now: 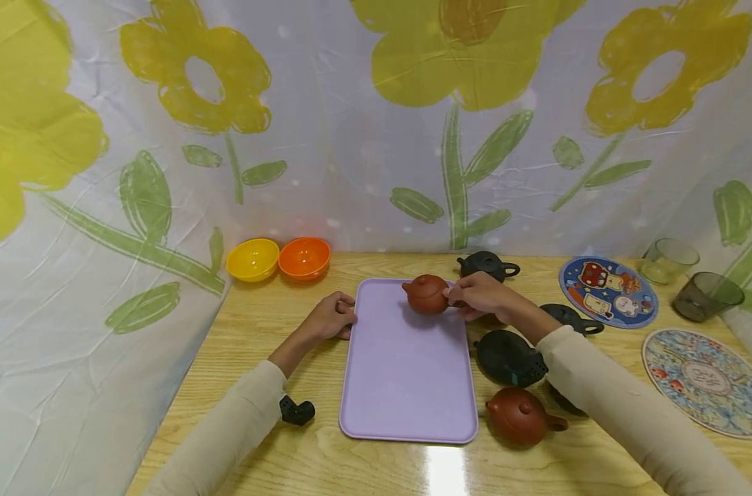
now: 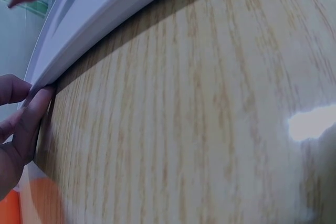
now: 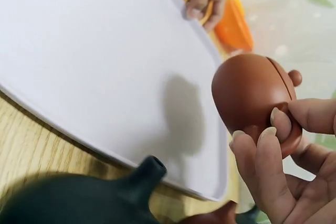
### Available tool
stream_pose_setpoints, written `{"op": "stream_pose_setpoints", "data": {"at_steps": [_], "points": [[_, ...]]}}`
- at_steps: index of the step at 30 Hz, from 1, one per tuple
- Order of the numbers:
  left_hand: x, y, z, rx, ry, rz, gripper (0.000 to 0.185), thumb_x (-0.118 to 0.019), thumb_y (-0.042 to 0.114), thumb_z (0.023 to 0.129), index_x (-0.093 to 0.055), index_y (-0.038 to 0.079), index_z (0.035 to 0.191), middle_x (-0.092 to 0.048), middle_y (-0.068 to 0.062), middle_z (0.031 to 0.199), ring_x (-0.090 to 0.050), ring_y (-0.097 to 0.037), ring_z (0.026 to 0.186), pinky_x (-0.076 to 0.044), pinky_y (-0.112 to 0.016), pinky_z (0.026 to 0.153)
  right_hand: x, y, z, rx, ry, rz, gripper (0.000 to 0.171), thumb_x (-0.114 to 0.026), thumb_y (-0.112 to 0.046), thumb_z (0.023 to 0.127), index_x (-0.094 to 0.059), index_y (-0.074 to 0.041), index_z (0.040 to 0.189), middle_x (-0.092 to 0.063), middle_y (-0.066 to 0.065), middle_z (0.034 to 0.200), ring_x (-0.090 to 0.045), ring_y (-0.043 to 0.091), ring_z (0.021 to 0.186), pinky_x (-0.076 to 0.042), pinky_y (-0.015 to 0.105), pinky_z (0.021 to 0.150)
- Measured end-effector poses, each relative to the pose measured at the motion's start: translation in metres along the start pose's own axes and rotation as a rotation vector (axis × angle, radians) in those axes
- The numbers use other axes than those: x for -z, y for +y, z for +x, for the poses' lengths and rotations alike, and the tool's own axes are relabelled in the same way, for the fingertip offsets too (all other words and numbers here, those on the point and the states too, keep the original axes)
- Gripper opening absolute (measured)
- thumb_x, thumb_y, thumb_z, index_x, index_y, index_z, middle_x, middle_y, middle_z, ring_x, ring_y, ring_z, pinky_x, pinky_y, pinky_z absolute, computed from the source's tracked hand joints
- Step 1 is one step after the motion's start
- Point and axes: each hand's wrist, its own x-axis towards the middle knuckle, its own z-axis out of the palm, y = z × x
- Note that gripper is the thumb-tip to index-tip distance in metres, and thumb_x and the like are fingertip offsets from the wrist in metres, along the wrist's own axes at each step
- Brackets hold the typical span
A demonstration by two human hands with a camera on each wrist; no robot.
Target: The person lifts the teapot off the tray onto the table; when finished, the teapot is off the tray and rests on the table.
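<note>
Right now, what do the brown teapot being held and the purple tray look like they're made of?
Brown teapot: probably unglazed clay; matte reddish-brown surface without glare. Purple tray: likely plastic or silicone; uniform lilac, smooth, rounded raised rim.

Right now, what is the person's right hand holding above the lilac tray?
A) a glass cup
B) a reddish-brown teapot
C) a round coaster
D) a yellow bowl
B: the right hand grips a reddish-brown teapot by its handle over the far end of the lilac tray, while the left hand holds the tray's left edge.
</note>
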Motion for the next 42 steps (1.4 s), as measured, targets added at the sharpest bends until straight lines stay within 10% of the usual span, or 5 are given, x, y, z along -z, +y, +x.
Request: {"op": "stream_pose_setpoints", "data": {"at_steps": [19, 42], "points": [[0.004, -0.004, -0.001, -0.025, 0.005, -0.024, 0.037, -0.063, 0.004, 0.093, -0.05, -0.001, 0.128, -0.06, -0.016, 0.106, -0.061, -0.015, 0.073, -0.062, -0.028, 0.063, 0.06, 0.031, -0.097, 0.111, -0.038, -0.004, 0.033, -0.054, -0.031, 0.104, -0.065, 0.001, 0.108, -0.065, 0.01, 0.105, -0.063, 0.021, 0.096, -0.059, 0.039, 0.08], [0.005, -0.003, -0.002, -0.028, 0.002, -0.026, 0.037, -0.063, 0.004, 0.094, -0.05, -0.002, 0.128, -0.059, -0.016, 0.107, -0.061, -0.015, 0.076, -0.062, -0.029, 0.064, 0.101, 0.16, -0.207, 0.103, -0.253, 0.148, 0.034, -0.033, -0.012, 0.11, -0.064, -0.001, 0.118, -0.064, -0.005, 0.104, -0.057, 0.018, 0.093, -0.045, 0.04, 0.063]]}}
